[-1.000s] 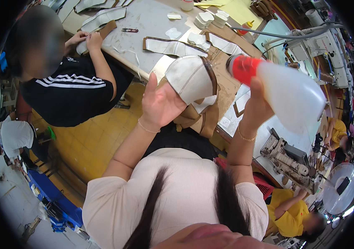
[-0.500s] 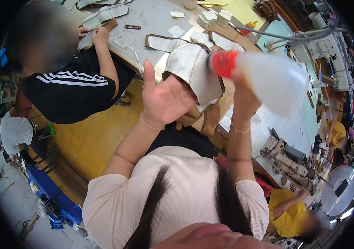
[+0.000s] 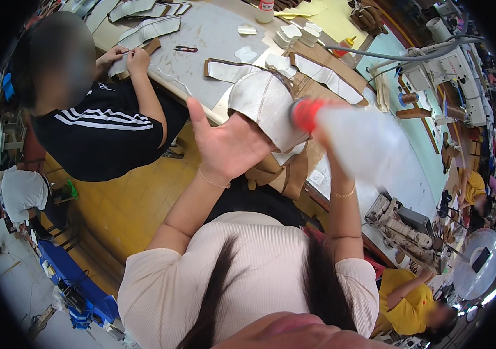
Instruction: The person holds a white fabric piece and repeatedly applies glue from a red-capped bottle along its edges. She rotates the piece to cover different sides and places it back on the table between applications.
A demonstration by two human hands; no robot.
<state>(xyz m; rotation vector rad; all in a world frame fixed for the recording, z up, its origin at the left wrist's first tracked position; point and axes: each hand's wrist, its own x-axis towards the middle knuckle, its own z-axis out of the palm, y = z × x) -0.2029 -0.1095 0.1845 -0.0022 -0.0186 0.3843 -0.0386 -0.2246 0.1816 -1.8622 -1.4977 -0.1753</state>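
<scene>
A white domed piece with seams, shaped like a cap crown, sits over the fingers of my left hand. The palm is turned up and the thumb sticks out to the side; the fingertips are hidden inside the piece. My right hand, partly hidden and blurred, grips a whitish squeeze bottle with a red cap. The bottle is tilted, and its dark round tip meets the right side of the domed piece. Brown flaps hang below the piece.
Beyond lies a worktable with white-faced strips, white stacked pieces, thread snips and a yellow glue bottle. A co-worker sits at the left. Sewing machines stand at the right.
The bottle has swung lower and toward me, its tip staying at the domed piece's right side. My left hand with the piece has shifted slightly left.
</scene>
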